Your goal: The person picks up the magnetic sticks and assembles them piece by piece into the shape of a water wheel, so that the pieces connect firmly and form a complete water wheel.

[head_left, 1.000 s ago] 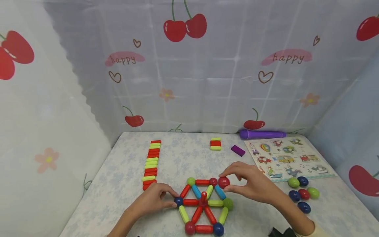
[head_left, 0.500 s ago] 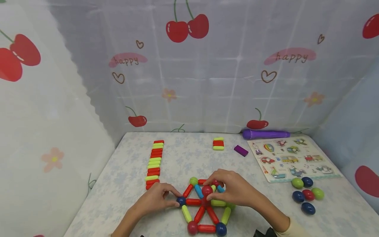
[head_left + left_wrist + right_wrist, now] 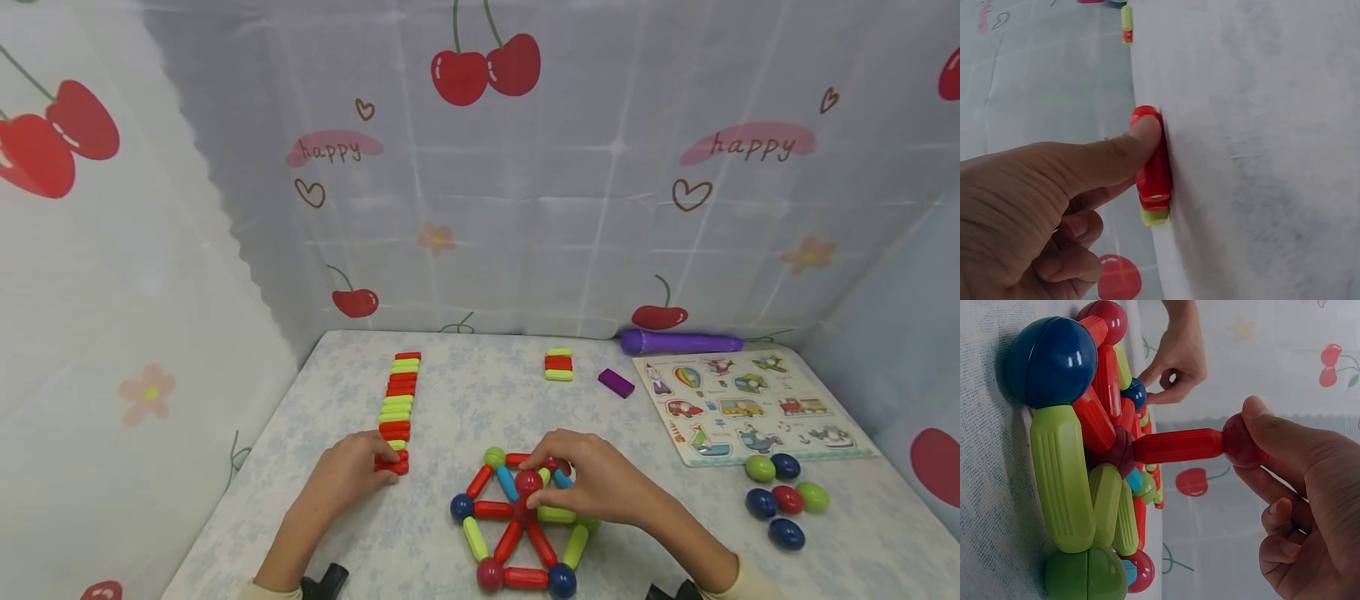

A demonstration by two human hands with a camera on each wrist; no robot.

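Note:
A hexagonal frame of coloured balls and ribbed sticks lies on the table, with a blue ball [image 3: 462, 507] at its left corner. From its middle ball stands an upright red stick [image 3: 1179, 445], topped by a red ball [image 3: 1244, 440]. My right hand [image 3: 592, 475] pinches that ball between thumb and fingers, and the ball touches the stick's end. To the left, my left hand [image 3: 341, 475] is at the near end of a row of red and yellow-green sticks. Its thumb and finger grip a red stick [image 3: 1155, 165]; the fingertip behind is hidden.
Loose blue, green and red balls [image 3: 787, 500] lie at the right, near a picture puzzle board [image 3: 738, 408]. Farther back are a few short sticks [image 3: 558, 364], a purple block [image 3: 617, 383] and a purple microphone-shaped toy [image 3: 681, 342] by the curtain [image 3: 525, 208].
My right hand has carried the red ball leftward onto the upright stick's top. My left hand has let go of the blue corner ball and moved left to a red stick in the row.

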